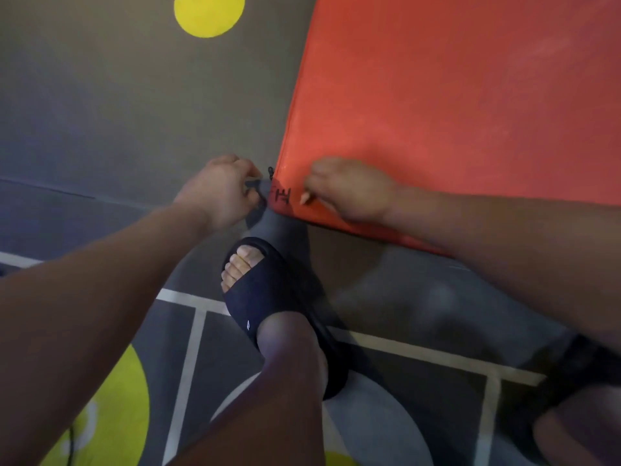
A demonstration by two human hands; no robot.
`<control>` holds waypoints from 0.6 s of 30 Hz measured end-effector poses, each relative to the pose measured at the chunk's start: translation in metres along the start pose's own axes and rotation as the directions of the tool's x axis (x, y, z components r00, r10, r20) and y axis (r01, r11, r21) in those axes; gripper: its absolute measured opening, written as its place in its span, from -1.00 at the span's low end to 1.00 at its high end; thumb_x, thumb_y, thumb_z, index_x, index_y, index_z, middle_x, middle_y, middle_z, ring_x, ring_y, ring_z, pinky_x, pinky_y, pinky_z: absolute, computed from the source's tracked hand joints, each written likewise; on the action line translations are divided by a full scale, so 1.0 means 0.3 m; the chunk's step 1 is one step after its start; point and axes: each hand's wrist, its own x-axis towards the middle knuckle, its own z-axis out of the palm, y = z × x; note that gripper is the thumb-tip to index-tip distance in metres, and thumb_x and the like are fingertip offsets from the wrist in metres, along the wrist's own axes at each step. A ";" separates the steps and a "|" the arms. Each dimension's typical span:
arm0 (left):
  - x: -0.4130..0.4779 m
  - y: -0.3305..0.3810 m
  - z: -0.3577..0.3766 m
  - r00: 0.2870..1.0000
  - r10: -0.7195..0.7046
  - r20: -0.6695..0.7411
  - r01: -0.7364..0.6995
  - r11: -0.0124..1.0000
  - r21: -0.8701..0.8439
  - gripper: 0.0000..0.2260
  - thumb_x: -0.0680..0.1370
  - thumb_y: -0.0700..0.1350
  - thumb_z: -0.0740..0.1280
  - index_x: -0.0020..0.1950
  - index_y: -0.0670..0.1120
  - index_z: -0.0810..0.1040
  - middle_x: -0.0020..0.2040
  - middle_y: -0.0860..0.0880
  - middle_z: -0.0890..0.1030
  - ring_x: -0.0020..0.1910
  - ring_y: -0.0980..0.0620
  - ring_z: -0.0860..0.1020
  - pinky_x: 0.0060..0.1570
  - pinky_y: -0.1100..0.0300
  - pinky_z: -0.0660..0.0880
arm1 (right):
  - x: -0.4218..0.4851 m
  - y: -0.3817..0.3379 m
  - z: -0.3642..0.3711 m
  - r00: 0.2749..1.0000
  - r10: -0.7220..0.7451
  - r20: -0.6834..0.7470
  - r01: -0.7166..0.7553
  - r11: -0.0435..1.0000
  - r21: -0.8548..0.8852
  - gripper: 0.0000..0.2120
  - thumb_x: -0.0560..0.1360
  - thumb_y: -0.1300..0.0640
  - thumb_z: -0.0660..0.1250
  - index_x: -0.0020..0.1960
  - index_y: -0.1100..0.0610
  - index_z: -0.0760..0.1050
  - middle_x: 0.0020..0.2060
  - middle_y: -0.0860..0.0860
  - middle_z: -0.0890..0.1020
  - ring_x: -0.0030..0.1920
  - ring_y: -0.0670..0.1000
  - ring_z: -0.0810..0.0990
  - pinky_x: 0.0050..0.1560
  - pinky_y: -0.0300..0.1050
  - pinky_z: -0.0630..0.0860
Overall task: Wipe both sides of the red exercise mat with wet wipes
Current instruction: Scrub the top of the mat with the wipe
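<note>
Holds the mat (453, 95) by its near corner, spread over the floor (117, 112) close in front, corner seemingly raised, probably to turn it over. Pinches a dark tab (252, 186) beside that corner with the left grip (221, 190); clenches the right grip (349, 193) on the near edge, fingers curled. Shows no wipes. Leaves 1 black sandal (279, 311) just below the corner, likely in the way of a flip.

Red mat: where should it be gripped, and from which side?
Take the near corner from the near side: the red mat is broad and flat, its near edge looks raised, and a dark strap sticks out there. The left hand holds it; the right hand grips the edge.
</note>
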 end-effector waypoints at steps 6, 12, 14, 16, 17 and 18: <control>-0.003 -0.030 -0.007 0.997 -0.054 -0.057 0.054 0.999 -0.002 -0.69 0.54 -0.13 0.33 0.27 -0.16 0.61 0.20 -0.22 0.58 0.24 -0.26 0.54 0.26 -0.05 0.50 | 0.154 0.057 -0.018 0.827 0.516 -0.223 -0.503 0.856 0.118 -0.83 0.55 0.23 0.22 0.03 0.25 0.56 -0.05 0.26 0.58 0.01 0.30 0.56 -0.02 0.13 0.44; 0.008 -0.031 -0.015 0.997 -0.070 -0.045 0.070 0.998 0.008 -0.72 0.55 -0.16 0.30 0.24 -0.15 0.61 0.21 -0.23 0.58 0.21 -0.29 0.55 0.22 -0.09 0.51 | 0.094 -0.067 0.005 0.997 -0.073 0.021 0.071 0.994 0.081 -0.74 0.59 0.12 0.17 0.09 0.23 0.57 -0.04 0.22 0.57 0.01 0.25 0.56 -0.03 0.10 0.50; 0.013 -0.022 -0.021 0.996 -0.074 -0.045 0.074 0.997 0.012 -0.72 0.55 -0.16 0.29 0.23 -0.15 0.61 0.21 -0.22 0.58 0.21 -0.29 0.55 0.22 -0.10 0.51 | 0.159 0.017 -0.034 0.999 0.050 -0.001 -0.050 0.999 0.004 -0.73 0.61 0.13 0.15 0.11 0.25 0.55 0.03 0.24 0.56 0.09 0.26 0.54 0.03 0.10 0.45; 0.015 -0.009 -0.028 0.995 -0.088 -0.040 0.088 0.996 0.009 -0.70 0.54 -0.19 0.27 0.25 -0.16 0.60 0.22 -0.22 0.57 0.22 -0.28 0.54 0.23 -0.09 0.50 | 0.220 0.107 -0.053 0.948 0.296 -0.114 -0.300 0.954 -0.017 -0.81 0.60 0.21 0.18 0.09 0.27 0.52 0.05 0.25 0.54 0.11 0.27 0.52 0.04 0.11 0.40; 0.014 -0.002 -0.032 0.995 -0.096 -0.035 0.096 0.995 0.010 -0.69 0.53 -0.21 0.25 0.26 -0.16 0.59 0.23 -0.22 0.57 0.24 -0.27 0.53 0.24 -0.09 0.50 | 0.239 0.124 -0.051 0.913 0.376 -0.158 -0.381 0.925 0.000 -0.84 0.57 0.26 0.20 0.07 0.26 0.52 0.04 0.24 0.54 0.10 0.27 0.52 0.03 0.12 0.41; 0.011 0.001 -0.035 0.995 -0.101 -0.027 0.101 0.995 0.014 -0.67 0.52 -0.24 0.24 0.27 -0.16 0.59 0.24 -0.22 0.56 0.25 -0.27 0.53 0.25 -0.09 0.50 | 0.252 0.113 -0.043 0.898 0.398 -0.186 -0.399 0.916 0.031 -0.85 0.54 0.29 0.21 0.05 0.26 0.52 0.01 0.24 0.54 0.08 0.28 0.53 0.01 0.12 0.41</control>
